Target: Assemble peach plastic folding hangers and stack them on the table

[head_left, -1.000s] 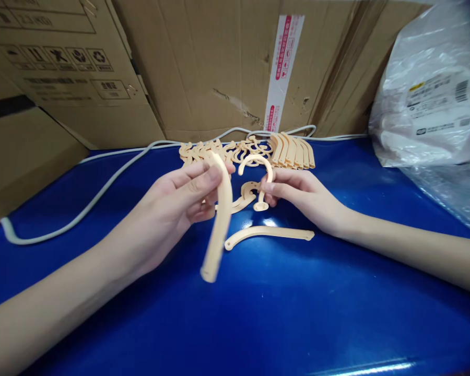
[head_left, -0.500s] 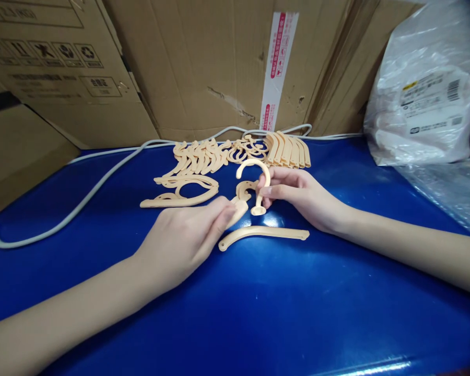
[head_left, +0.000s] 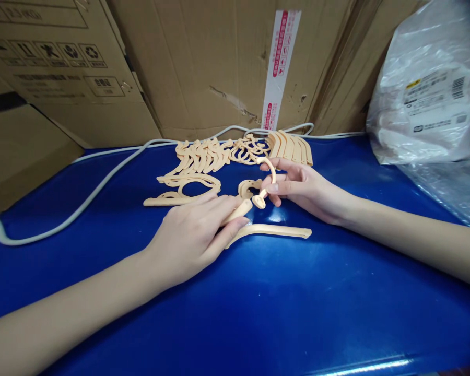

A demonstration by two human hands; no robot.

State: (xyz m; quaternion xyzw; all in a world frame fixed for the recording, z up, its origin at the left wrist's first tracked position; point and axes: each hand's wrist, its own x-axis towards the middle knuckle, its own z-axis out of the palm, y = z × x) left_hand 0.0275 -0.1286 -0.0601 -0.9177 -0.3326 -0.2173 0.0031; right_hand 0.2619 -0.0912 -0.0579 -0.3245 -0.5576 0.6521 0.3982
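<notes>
A glossy blue tabletop (head_left: 258,313) runs up to a wall of brown cardboard boxes (head_left: 203,62). A white cable (head_left: 82,203) trails along its back edge. A clear plastic bag with printed labels (head_left: 426,94) sits at the far right. A heap of beige plastic hanger parts (head_left: 219,154) lies at the back centre.

The left hand (head_left: 191,235) lies palm down, fingers closed around a beige curved plastic arm piece (head_left: 241,210) whose tip pokes out toward the right hand (head_left: 303,189). That hand rests on its side, pinching a small beige plastic hook (head_left: 259,201) with its round foot just beside the tip. A long beige curved bar (head_left: 278,231) lies flat on the tabletop just in front of both hands.
</notes>
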